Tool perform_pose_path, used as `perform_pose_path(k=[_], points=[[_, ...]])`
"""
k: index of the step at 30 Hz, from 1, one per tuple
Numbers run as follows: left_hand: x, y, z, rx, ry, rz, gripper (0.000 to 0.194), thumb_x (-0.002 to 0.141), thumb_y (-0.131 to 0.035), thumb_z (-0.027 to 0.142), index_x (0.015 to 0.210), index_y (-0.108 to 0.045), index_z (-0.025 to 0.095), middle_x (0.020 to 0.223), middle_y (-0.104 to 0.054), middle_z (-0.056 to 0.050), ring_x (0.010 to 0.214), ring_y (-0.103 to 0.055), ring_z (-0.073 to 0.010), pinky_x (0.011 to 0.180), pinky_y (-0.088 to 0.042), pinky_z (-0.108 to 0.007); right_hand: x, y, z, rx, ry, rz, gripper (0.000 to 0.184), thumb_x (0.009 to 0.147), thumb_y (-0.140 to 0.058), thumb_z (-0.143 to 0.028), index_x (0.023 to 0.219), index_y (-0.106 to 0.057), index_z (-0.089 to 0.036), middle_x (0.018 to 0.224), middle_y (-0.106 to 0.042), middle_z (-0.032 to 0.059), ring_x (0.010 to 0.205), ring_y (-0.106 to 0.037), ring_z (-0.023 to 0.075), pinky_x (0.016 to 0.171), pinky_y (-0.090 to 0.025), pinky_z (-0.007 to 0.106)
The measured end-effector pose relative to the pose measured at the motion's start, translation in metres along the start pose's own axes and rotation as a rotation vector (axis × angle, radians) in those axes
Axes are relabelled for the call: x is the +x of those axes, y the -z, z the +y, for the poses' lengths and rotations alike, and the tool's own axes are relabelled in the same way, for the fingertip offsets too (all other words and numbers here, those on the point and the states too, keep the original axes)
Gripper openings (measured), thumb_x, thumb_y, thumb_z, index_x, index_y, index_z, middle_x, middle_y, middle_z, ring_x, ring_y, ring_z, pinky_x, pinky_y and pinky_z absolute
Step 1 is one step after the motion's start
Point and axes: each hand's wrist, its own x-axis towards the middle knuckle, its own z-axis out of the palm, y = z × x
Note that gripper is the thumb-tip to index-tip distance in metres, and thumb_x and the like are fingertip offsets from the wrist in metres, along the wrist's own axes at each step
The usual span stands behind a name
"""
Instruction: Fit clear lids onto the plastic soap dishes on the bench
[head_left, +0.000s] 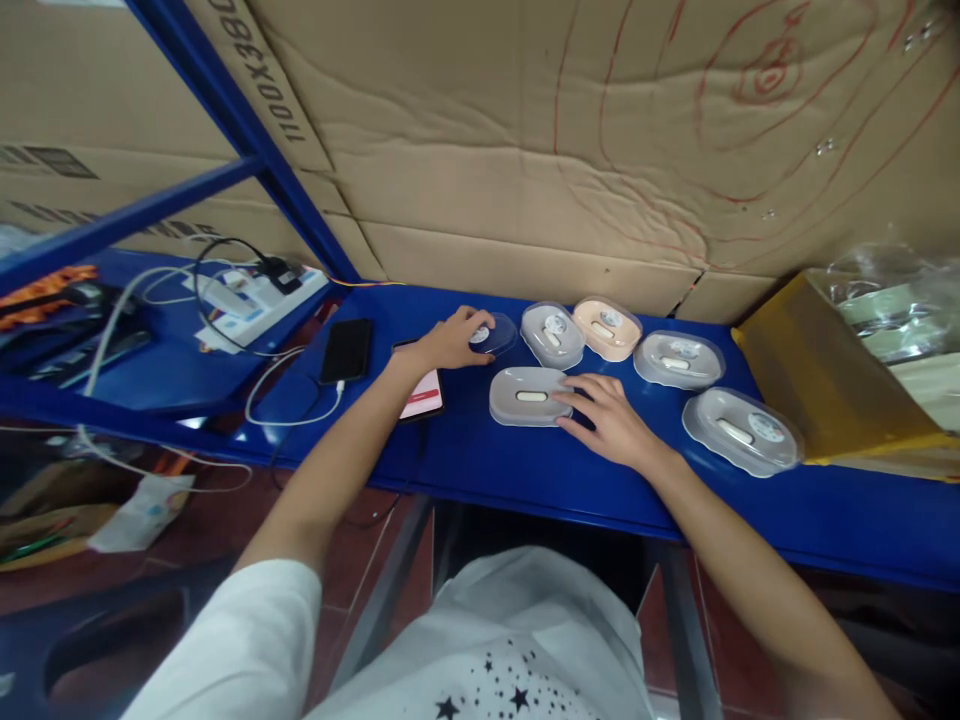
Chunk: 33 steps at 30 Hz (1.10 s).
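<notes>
My left hand (455, 342) curls its fingers and thumb around a clear plastic lid (502, 335) with a round sticker, low over the blue table. A grey oval soap dish (514, 408) lies without a lid in front of me, a small white bar at its middle. My right hand (606, 418) grips that dish's right end between thumb and fingers. Beyond it are lidded dishes with round stickers: a grey one (547, 347), a peach one (616, 345), and another grey one (660, 372). One more lidded grey dish (742, 430) is farther right.
A phone with a lit screen (424, 396) lies under my left forearm. Left of it are a black phone (346, 350) on a white cable and a power strip (259, 310). At right stands an open carton (832, 370) with clear-wrapped items. Cardboard (480, 180) backs the blue table (570, 480).
</notes>
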Motion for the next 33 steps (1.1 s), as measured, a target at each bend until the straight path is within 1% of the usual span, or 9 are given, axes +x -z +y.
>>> perform_pose_path(k=[4,6,8,10,12,18,24,29,33], points=[[-0.023,0.013,0.01,-0.147,-0.068,0.031,0.057,0.09,-0.077,0.057,0.134,-0.057,0.026,0.138,-0.065,-0.01,0.125,-0.066,-0.0299,0.112,-0.053,-0.048,0.001,-0.003,-0.003,0.029,-0.078,0.017,0.069,0.111,-0.062,-0.051,0.173,-0.041,-0.027,0.166,-0.056,0.0199,0.148,-0.058,0.0402,0.116,-0.052,0.061],[-0.032,0.017,0.025,-0.323,-0.209,0.024,0.06,0.09,-0.078,0.056,0.137,-0.056,0.026,0.149,-0.062,-0.011,0.133,-0.064,-0.03,0.116,-0.052,-0.047,0.002,-0.004,-0.004,0.024,-0.112,0.053,0.089,0.109,-0.066,-0.055,0.18,-0.021,-0.028,0.175,-0.044,0.0225,0.155,-0.052,0.0434,0.118,-0.051,0.064],[-0.039,0.013,0.043,-0.354,-0.321,-0.055,0.058,0.088,-0.081,0.054,0.134,-0.059,0.026,0.153,-0.061,-0.011,0.138,-0.063,-0.0312,0.118,-0.052,-0.048,0.002,-0.003,-0.005,0.006,-0.109,0.063,0.097,0.107,-0.068,-0.056,0.182,-0.011,-0.031,0.18,-0.037,0.0217,0.16,-0.047,0.0447,0.12,-0.049,0.065],[-0.043,0.004,0.058,-0.333,-0.374,-0.15,0.057,0.088,-0.082,0.053,0.134,-0.061,0.027,0.154,-0.061,-0.011,0.14,-0.063,-0.033,0.119,-0.053,-0.049,0.003,-0.002,-0.005,-0.013,-0.08,0.028,0.091,0.109,-0.067,-0.053,0.182,-0.016,-0.035,0.181,-0.038,0.0184,0.161,-0.046,0.0431,0.121,-0.048,0.064],[-0.046,-0.006,0.067,-0.33,-0.395,-0.195,0.06,0.088,-0.082,0.053,0.138,-0.06,0.028,0.156,-0.059,-0.012,0.141,-0.063,-0.0343,0.12,-0.054,-0.051,0.003,0.001,-0.004,-0.018,-0.046,-0.016,0.077,0.111,-0.064,-0.051,0.179,-0.03,-0.036,0.178,-0.045,0.0153,0.156,-0.053,0.04,0.119,-0.05,0.061],[-0.048,-0.029,0.073,-0.227,-0.461,-0.098,0.064,0.094,-0.078,0.048,0.147,-0.054,0.025,0.166,-0.049,-0.02,0.156,-0.05,-0.041,0.127,-0.046,-0.063,0.002,0.005,-0.002,-0.059,-0.003,0.005,0.058,0.111,-0.063,-0.052,0.165,-0.057,-0.029,0.164,-0.062,0.0162,0.137,-0.067,0.0348,0.112,-0.054,0.055],[-0.048,-0.045,0.076,-0.055,-0.495,-0.022,0.066,0.098,-0.076,0.054,0.154,-0.052,0.027,0.172,-0.045,-0.019,0.154,-0.051,-0.0441,0.122,-0.05,-0.066,0.002,0.005,-0.004,-0.114,0.003,0.041,0.056,0.109,-0.064,-0.055,0.155,-0.067,-0.024,0.146,-0.073,0.0172,0.131,-0.07,0.0332,0.107,-0.056,0.05],[-0.046,-0.044,0.081,-0.002,-0.504,-0.017,0.064,0.1,-0.075,0.057,0.153,-0.055,0.028,0.172,-0.046,-0.017,0.153,-0.053,-0.043,0.121,-0.051,-0.062,0.0,0.008,-0.003,-0.124,-0.01,0.013,0.056,0.108,-0.066,-0.057,0.153,-0.068,-0.024,0.137,-0.076,0.0157,0.127,-0.072,0.0321,0.104,-0.057,0.049],[-0.044,-0.043,0.085,-0.004,-0.497,-0.026,0.064,0.097,-0.079,0.051,0.151,-0.056,0.027,0.173,-0.046,-0.018,0.154,-0.052,-0.0425,0.122,-0.05,-0.061,-0.002,0.005,0.001,-0.098,-0.016,0.052,0.055,0.106,-0.07,-0.057,0.151,-0.069,-0.027,0.134,-0.076,0.0143,0.125,-0.073,0.032,0.103,-0.059,0.05]])
